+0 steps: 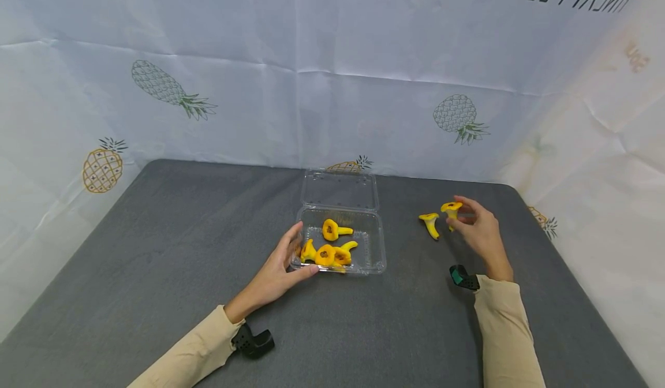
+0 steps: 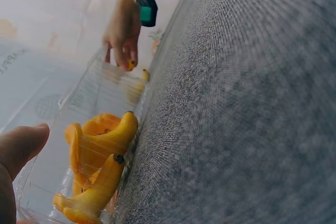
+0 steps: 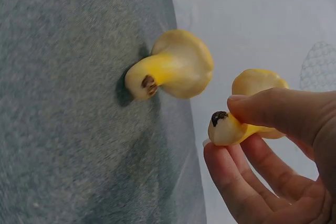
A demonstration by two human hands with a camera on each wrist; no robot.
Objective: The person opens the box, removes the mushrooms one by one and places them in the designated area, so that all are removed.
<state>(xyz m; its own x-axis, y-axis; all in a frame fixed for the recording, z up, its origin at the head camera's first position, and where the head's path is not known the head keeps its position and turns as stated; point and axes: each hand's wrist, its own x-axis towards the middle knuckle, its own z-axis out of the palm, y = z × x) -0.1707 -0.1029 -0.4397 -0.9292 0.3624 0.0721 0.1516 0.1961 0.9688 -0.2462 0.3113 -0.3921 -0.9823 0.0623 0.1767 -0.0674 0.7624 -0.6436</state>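
Observation:
A clear plastic clamshell box [image 1: 371, 243] lies with its lid [image 1: 340, 190] folded back. My left hand [image 1: 275, 269] holds its left front corner, the thumb at the front rim and the fingers along the left side. Inside are several yellow chanterelle mushrooms [image 1: 325, 255], bunched mostly toward the front left; their stems [image 2: 107, 179] show through the wall in the left wrist view. To the right of the box, my right hand [image 1: 480, 229] pinches another chanterelle [image 3: 257, 82] by its stem between thumb and fingers. One more chanterelle [image 1: 430, 224] lies on the table just left of that hand.
A dark grey cloth covers the table [image 1: 156, 249]. Behind it hangs a pale curtain [image 1: 249, 105] printed with pineapples, which continues along both sides. Each wrist wears a black mount [image 1: 253, 342].

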